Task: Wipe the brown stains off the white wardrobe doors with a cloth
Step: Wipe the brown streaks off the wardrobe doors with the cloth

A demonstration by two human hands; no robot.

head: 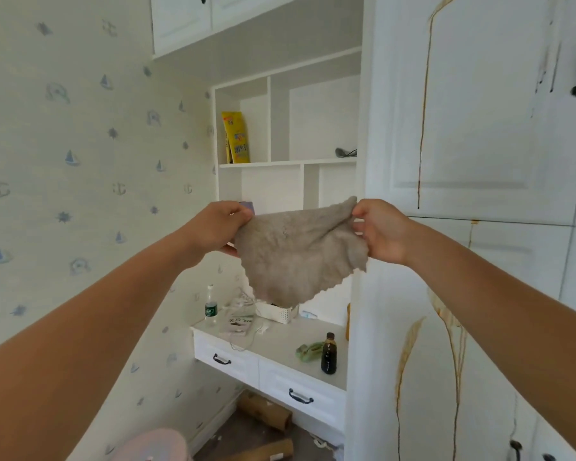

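The left hand (220,227) and right hand (383,232) each pinched an upper corner of the grey-beige cloth (296,254), holding it spread in the air just left of the white wardrobe doors (479,111), probably to open it out for wiping. Brown stains (424,111) streaked the panels. Print on the shelved yellow packet (236,138) was too blurred to read.

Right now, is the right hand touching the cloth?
Touching. The head view shows the right hand pinching the upper right corner of the cloth, while the left hand grips the opposite corner.
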